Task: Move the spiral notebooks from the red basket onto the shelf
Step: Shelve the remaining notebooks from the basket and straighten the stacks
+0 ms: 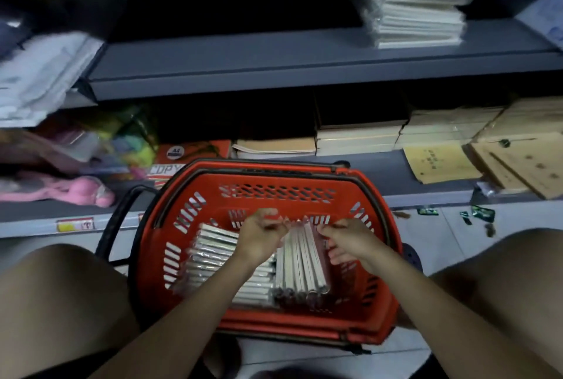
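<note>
Both hands' (pixel 260 240) (pixel 350 243) blurred grip around upright spiral notebooks (pixel 300 259) in red basket (pixel 304 177).

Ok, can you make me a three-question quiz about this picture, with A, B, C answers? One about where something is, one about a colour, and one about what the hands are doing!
1. Where is the basket?
A. On the top shelf
B. On the floor between the person's knees
C. On a chair

2. What colour is the basket?
A. Red
B. Blue
C. Green

3. What are the hands doing?
A. Resting on the knees
B. Waving in the air
C. Gripping a bunch of notebooks inside the basket

Answers:
1 B, it sits low on the tiles in front of the shelves, a knee on each side.
2 A, its walls and rim are bright red.
3 C, the left hand and right hand curl around the far end of an upright bunch.
</note>
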